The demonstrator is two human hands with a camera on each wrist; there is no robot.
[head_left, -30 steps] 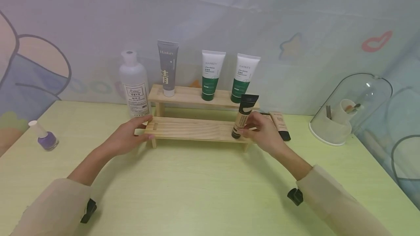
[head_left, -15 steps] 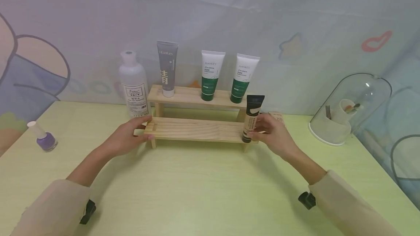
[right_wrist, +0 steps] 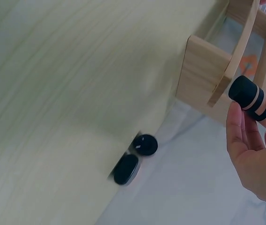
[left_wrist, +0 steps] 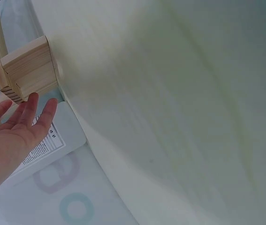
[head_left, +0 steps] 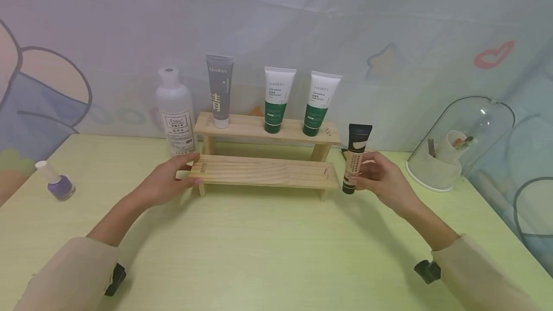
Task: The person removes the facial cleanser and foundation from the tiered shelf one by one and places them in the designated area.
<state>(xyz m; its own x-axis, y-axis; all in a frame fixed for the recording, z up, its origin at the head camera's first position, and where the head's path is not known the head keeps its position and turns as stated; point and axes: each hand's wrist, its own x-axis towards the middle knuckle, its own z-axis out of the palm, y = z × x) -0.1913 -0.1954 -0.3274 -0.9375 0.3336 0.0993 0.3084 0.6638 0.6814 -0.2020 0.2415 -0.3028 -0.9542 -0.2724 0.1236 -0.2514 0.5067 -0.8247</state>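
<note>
My right hand (head_left: 365, 172) grips a beige tube with a black cap (head_left: 356, 160) and holds it upright, cap down, just off the right end of a two-step wooden rack (head_left: 263, 172). In the right wrist view the black cap (right_wrist: 252, 97) shows above my fingers (right_wrist: 236, 126), near the rack's leg (right_wrist: 203, 77). My left hand (head_left: 186, 172) rests with straight fingers against the left end of the lower step. The left wrist view shows those fingertips (left_wrist: 32, 101) at the step's end (left_wrist: 27, 70).
On the upper step stand a grey tube (head_left: 219, 89) and two green-and-white tubes (head_left: 277, 99) (head_left: 320, 102). A white bottle (head_left: 176, 112) stands left of the rack. A purple nail polish bottle (head_left: 56, 182) lies far left and a glass dome (head_left: 466, 140) sits at the right.
My right hand has carried the beige tube rightward off the lower step to beside the rack's right end. The left hand has stayed at the left end.
</note>
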